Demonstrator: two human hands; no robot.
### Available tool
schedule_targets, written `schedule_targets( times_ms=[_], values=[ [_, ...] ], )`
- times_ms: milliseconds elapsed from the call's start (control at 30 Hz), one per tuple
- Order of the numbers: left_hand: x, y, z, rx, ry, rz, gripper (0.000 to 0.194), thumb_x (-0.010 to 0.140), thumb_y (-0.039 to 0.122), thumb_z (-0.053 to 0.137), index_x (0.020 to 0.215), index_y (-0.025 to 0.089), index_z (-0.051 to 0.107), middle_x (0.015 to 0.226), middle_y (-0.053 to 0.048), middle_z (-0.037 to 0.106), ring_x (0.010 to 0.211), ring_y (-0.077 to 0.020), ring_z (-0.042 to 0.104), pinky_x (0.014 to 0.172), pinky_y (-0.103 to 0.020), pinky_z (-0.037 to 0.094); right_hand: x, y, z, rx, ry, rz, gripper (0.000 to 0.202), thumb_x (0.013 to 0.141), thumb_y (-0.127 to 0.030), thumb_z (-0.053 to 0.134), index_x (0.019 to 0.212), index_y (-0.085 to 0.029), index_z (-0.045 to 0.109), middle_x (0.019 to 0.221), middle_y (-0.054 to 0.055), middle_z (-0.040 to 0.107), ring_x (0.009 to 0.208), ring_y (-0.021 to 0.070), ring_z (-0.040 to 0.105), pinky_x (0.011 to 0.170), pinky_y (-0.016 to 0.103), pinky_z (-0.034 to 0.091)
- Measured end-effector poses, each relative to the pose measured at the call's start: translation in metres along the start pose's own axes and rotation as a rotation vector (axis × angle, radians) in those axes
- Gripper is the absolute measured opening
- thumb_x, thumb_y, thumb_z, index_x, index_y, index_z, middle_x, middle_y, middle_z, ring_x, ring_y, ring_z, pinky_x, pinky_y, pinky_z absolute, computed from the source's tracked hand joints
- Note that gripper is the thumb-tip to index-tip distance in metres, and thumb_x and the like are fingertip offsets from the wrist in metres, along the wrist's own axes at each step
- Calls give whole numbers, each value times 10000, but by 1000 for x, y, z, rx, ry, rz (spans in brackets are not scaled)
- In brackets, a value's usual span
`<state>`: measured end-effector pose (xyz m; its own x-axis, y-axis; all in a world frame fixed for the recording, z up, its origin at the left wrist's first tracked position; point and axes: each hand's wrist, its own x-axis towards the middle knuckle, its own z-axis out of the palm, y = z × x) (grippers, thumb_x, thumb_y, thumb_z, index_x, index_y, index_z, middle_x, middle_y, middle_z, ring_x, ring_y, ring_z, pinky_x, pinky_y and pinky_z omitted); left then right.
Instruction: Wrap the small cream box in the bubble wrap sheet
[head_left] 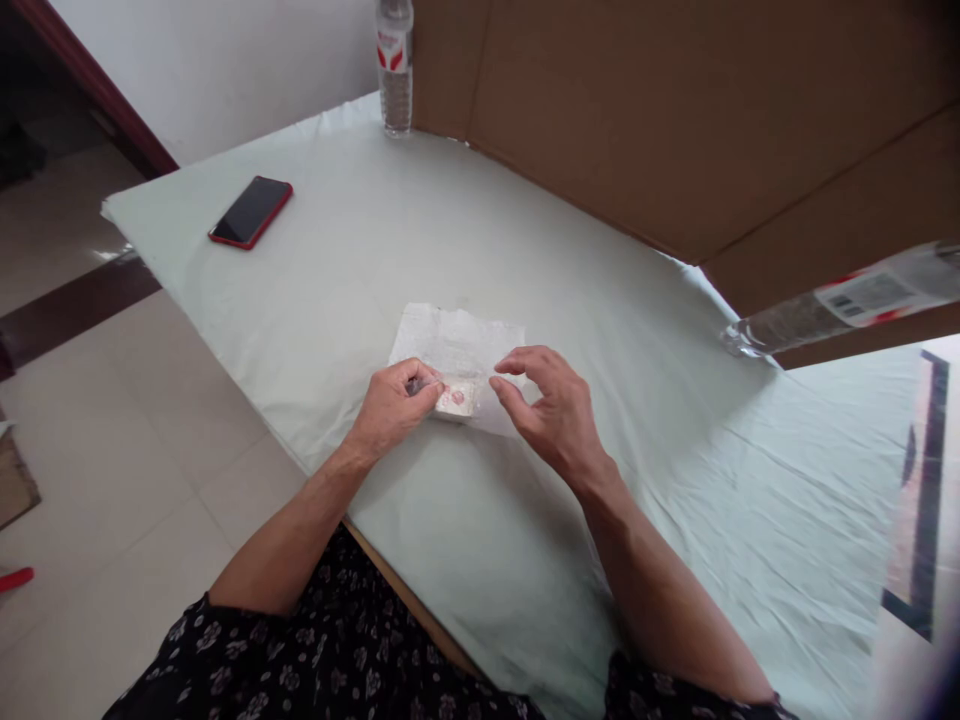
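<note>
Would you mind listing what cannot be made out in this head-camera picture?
- Small packet: red print too small to read; left hand covers one end.
- Upright bottle: cap cut off by the top edge.
- Lying bottle: blurred, cut by the right edge.
- Phone: screen dark.

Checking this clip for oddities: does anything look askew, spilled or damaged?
One thing: a water bottle lies on its side at the table's right edge against the cardboard, while the other bottle stands upright. No spill shows. The tissue under both hands is crumpled.
</note>
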<state>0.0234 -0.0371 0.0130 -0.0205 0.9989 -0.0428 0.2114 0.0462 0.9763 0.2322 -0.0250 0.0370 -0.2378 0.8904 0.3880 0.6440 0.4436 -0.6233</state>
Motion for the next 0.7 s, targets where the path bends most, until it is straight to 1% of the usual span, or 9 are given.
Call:
schedule_targets(
  times_ms=[67,167,267,333,367,433,500,567,700],
  values=[
    [1,-2,0,11,-10,6,172,758,321,666,675,182,607,824,-24,734,718,-135,614,676,-253,479,-3,-12,0,-60,-43,-187,102,959,-279,598,954,-247,695,1020,66,754,964,240,680,856,398,494],
    [3,-3,-3,40,-43,19,184,773,349,651,707,178,634,820,-25,735,733,-145,626,702,-264,489,-9,-21,8,-137,-233,-354,116,958,-250,608,1038,-235,689,1088,69,758,993,245,675,853,393,474],
    [3,2,-13,118,-79,4,208,774,373,649,808,171,684,901,-46,746,837,-177,661,781,-293,511,-14,-21,19,-260,-292,-382,157,947,-197,598,1086,-209,670,1140,77,746,1037,258,640,879,400,429],
    [0,7,-24,199,-74,-1,317,749,360,685,1002,171,706,964,-47,736,891,-187,662,814,-301,510,-16,-21,24,-329,-297,-388,188,941,-176,603,1118,-206,660,1140,69,734,1034,251,614,876,390,396],
    [-2,8,-30,234,-62,-2,416,734,346,699,1113,175,687,968,-40,725,881,-182,657,808,-299,506,-16,-21,25,-357,-302,-395,204,934,-176,616,1131,-209,657,1132,65,728,1023,246,601,868,384,381],
    [-5,9,-41,290,-53,-24,508,755,334,670,1237,177,639,837,2,671,741,-155,611,725,-287,486,-15,-21,28,-414,-306,-412,228,916,-185,647,1141,-221,657,1101,57,713,985,237,574,840,373,355],
    [-7,6,-47,316,-44,-47,484,795,334,616,1248,166,626,708,43,579,626,-133,537,646,-274,452,-14,-23,31,-466,-288,-419,232,914,-195,652,1143,-232,659,1055,53,696,950,230,545,827,368,335],
    [-7,3,-49,360,-23,-58,434,811,318,584,1212,160,637,674,51,540,600,-129,508,627,-270,440,-12,-24,35,-501,-262,-421,209,933,-198,627,1135,-238,662,1018,50,680,931,224,520,829,368,323],
    [-7,3,-47,530,55,-122,492,788,315,635,1249,143,630,907,-38,678,726,-162,594,732,-314,494,-13,-24,43,-521,-213,-420,133,963,-209,590,1064,-238,671,984,45,664,929,217,490,836,363,313]
  ],
)
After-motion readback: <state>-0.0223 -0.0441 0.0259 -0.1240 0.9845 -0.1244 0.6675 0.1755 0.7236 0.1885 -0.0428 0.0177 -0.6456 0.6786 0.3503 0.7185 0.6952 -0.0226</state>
